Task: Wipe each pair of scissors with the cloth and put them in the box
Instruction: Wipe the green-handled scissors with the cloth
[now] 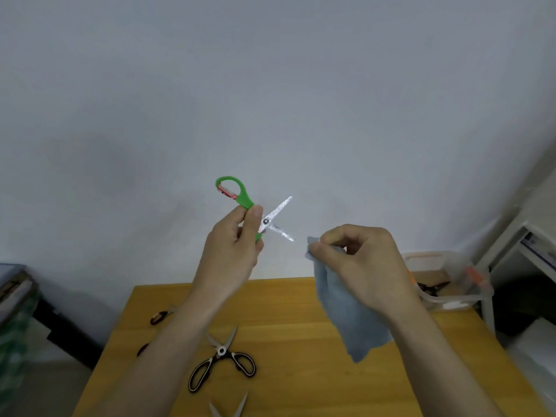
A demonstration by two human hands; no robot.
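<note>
My left hand grips green-handled scissors by the handles, raised in front of the wall with the speckled blades spread open. To their right, apart from the blades, my right hand pinches a grey-blue cloth that hangs down over the table. A clear plastic box stands at the table's far right corner with dark scissors inside. Black-handled scissors lie open on the wooden table. Another pair's blade tips show at the bottom edge.
Two small dark-handled scissors lie near the table's left side, partly hidden by my left forearm. A white shelf unit stands to the right of the box. Dark clutter sits on the left.
</note>
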